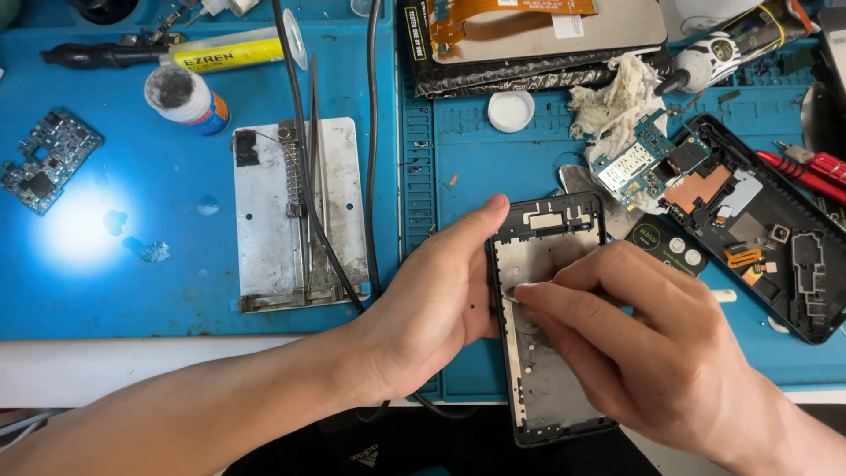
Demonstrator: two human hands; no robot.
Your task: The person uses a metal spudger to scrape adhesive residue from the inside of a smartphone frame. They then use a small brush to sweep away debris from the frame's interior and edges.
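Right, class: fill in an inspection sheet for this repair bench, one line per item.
Surface: blue work mat, smudged, on a white bench.
Job's things: phone frame, steadied at its edge by the left hand; the right hand presses a thin metal tool onto it.
Clutter: metal holder plate, circuit board, opened phone body, glue tube, wadded cloth.
Hands: bare, both on the frame.
Cables: black cables cross the mat.
Surroundings: nothing seen.

head cam | looks steeply down, close | blue mat (pixel 176 291) fills frame, front edge low
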